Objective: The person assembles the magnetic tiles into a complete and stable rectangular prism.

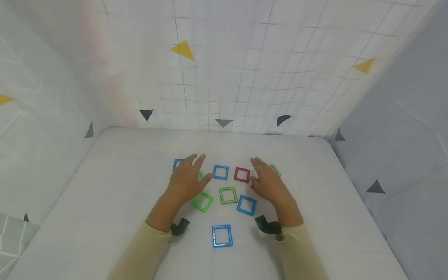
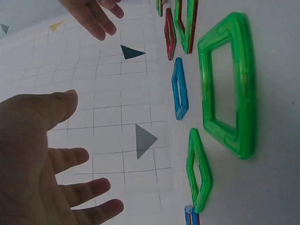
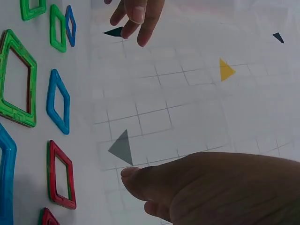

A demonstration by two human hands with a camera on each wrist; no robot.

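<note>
My left hand [image 1: 186, 179] hovers over the left part of a group of hollow square magnetic tiles, fingers spread and holding nothing. Below its wrist lies a green tile [image 1: 209, 205]; a blue tile [image 1: 174, 165] is partly hidden behind its fingers. On the other side, my right hand [image 1: 267, 182] is also raised, its fingers extended and free. Nearest to it are a red tile [image 1: 241, 181] and a partly covered green tile [image 1: 276, 170]. The left wrist view shows a green tile [image 2: 244, 84] up close, away from the left fingers.
Between the hands lie a blue tile [image 1: 220, 178], a green tile [image 1: 221, 195] and another blue tile [image 1: 245, 212]. A single blue tile [image 1: 214, 236] sits closer to me. A white table [image 1: 115, 186] carries them, with fabric walls [image 1: 224, 70] behind and at both sides.
</note>
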